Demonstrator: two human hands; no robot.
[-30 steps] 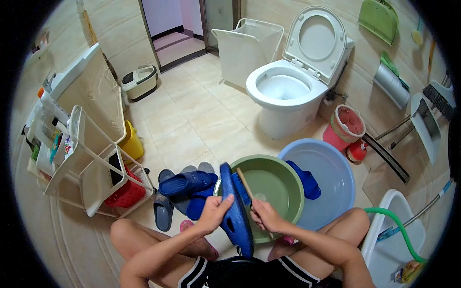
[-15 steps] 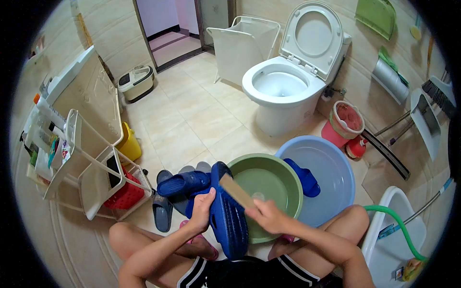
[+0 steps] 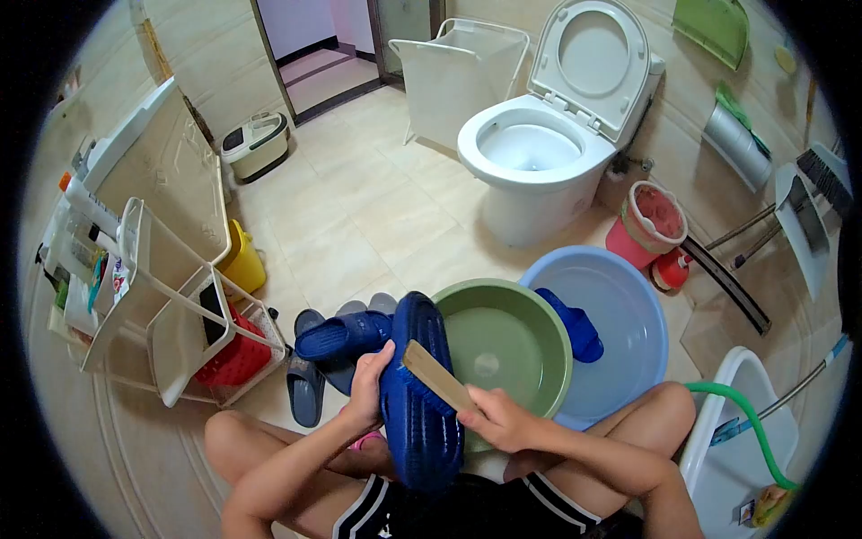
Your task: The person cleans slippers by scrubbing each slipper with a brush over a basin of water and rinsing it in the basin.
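My left hand (image 3: 366,388) grips a wet blue slipper (image 3: 422,431) by its side edge, thumb in front and the other fingers mostly hidden. The slipper stands tilted above my lap, its ridged surface facing up toward me. A wooden-backed brush (image 3: 435,377) is in my right hand (image 3: 503,419), its bristle side against the slipper's upper part. Just right of the slipper is a green basin (image 3: 558,388) holding water. Another blue slipper (image 3: 575,331) lies in the light-blue basin (image 3: 660,346) beyond it.
Several slippers, one blue (image 3: 343,336) and others grey (image 3: 306,395), sit on the floor at left. A storage rack (image 3: 189,310) stands farther left. Ahead are a toilet (image 3: 530,193) and a pink bin (image 3: 633,242). A white tub (image 3: 705,431) with a green hose (image 3: 750,418) is at right.
The slipper has turned, showing more of its ridged surface toward me. My right hand has brought the brush slightly lower and left along it. The view has shifted a little.
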